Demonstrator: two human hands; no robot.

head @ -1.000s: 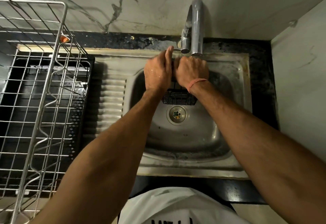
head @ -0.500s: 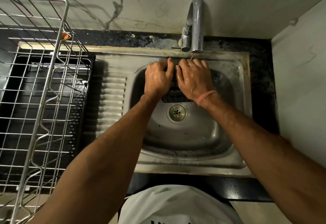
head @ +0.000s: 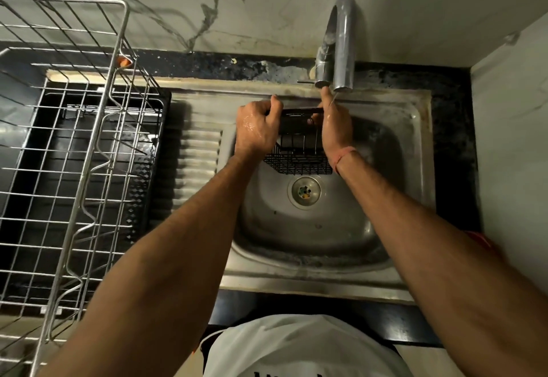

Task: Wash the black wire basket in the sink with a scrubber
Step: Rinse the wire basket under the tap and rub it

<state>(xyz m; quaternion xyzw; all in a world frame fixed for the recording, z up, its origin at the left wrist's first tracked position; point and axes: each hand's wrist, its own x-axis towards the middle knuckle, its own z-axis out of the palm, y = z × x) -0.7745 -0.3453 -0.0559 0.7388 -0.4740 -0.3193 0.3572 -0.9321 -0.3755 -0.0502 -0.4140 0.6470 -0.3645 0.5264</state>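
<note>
Over sink (head: 415, 145), both hands (head: 258, 130) grip black wire basket (head: 298, 155).

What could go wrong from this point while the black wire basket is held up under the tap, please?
1. Both hands look wet: the left hand grips the black wire basket at its rim, so it might slip and drop into the sink.
2. The right hand has a finger raised close to the tap spout and could knock it.
3. No scrubber is visible, so this may only rinse.
</note>
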